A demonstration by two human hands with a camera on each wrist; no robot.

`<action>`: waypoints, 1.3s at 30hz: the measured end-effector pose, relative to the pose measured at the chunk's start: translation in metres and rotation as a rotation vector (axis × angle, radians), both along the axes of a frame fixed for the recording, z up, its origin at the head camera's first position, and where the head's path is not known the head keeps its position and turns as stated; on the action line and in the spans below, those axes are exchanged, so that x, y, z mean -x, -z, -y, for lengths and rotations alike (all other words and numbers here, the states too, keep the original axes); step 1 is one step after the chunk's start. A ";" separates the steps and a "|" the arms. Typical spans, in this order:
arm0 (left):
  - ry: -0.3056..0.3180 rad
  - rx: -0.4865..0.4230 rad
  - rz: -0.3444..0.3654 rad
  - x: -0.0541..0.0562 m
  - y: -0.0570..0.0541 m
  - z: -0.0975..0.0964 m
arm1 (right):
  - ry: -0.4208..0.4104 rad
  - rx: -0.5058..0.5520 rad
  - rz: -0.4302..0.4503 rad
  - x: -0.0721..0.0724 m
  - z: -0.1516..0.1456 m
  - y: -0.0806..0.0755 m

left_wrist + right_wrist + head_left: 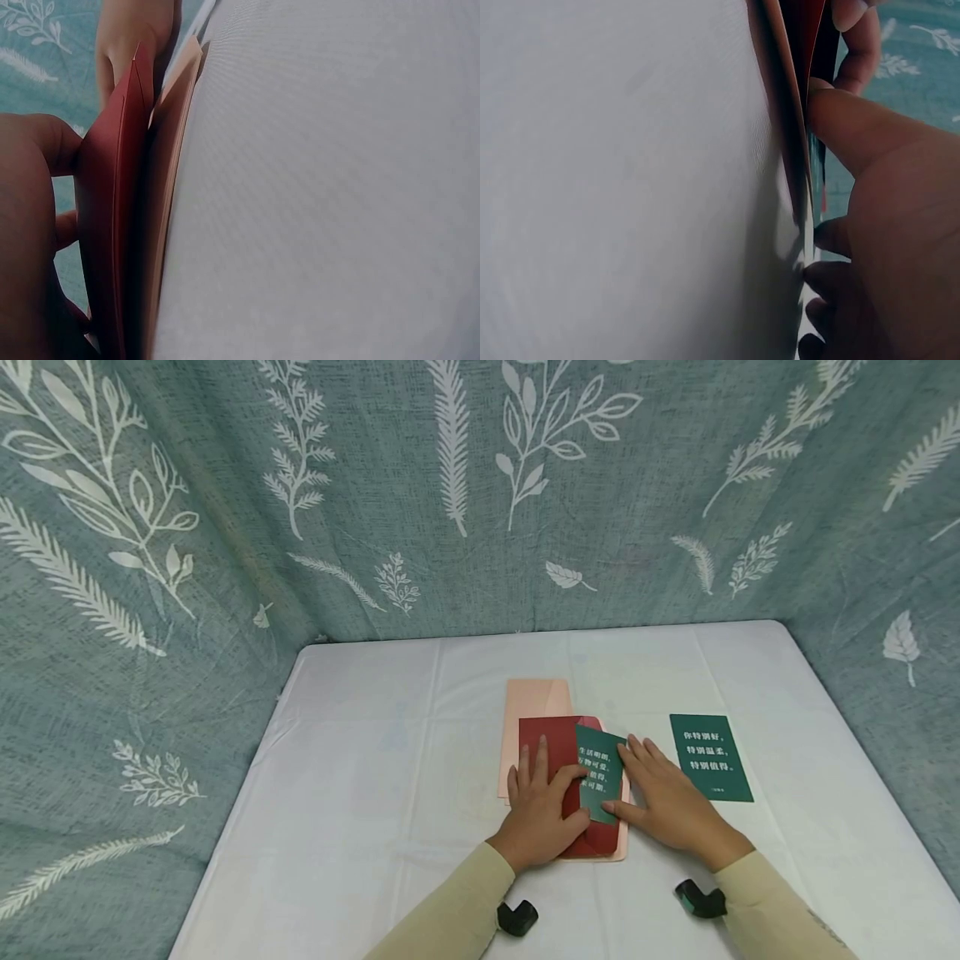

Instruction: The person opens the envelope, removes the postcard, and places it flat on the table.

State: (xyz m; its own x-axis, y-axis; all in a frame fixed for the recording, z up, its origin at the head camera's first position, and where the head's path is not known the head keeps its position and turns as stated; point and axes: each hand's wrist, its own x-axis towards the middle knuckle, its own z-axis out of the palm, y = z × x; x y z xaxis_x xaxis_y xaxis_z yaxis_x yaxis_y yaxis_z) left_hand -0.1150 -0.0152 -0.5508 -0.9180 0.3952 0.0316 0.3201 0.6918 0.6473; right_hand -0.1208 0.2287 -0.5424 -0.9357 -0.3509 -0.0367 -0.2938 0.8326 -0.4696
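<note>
A red envelope (546, 735) lies on a stack of pale pink envelopes (536, 697), its mouth and flap toward the right. A dark green card (600, 747) with white writing lies tilted across the flap, its left margin hidden by the envelope's front. My left hand (536, 817) rests spread over the red envelope, index finger and thumb bent at the mouth. At the card's right edge, my right hand (671, 802) holds it between thumb and fingers. In the left wrist view, the red envelope (105, 187) stands a little off the pink ones (176, 97).
A second green card (712, 760) with white writing lies to the right of my right hand. White cloth covers the table (360, 760). A leaf-patterned curtain (375, 485) hangs behind and along the sides. Black devices (517, 918) sit at both wrists.
</note>
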 end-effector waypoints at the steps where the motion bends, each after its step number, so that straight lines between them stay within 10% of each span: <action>1: 0.000 0.001 0.001 0.000 0.000 0.000 | 0.000 -0.005 0.002 0.000 -0.001 0.000; 39: -0.008 0.025 0.045 -0.002 -0.001 -0.001 | -0.018 0.011 0.056 -0.002 -0.030 -0.004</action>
State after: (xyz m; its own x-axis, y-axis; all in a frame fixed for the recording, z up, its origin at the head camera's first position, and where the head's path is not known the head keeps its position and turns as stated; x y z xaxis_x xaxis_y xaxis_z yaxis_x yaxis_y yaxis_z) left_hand -0.1135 -0.0145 -0.5497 -0.9213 0.3883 -0.0201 0.2854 0.7104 0.6433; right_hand -0.1185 0.2584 -0.5384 -0.9260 -0.3680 -0.0847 -0.2814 0.8220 -0.4951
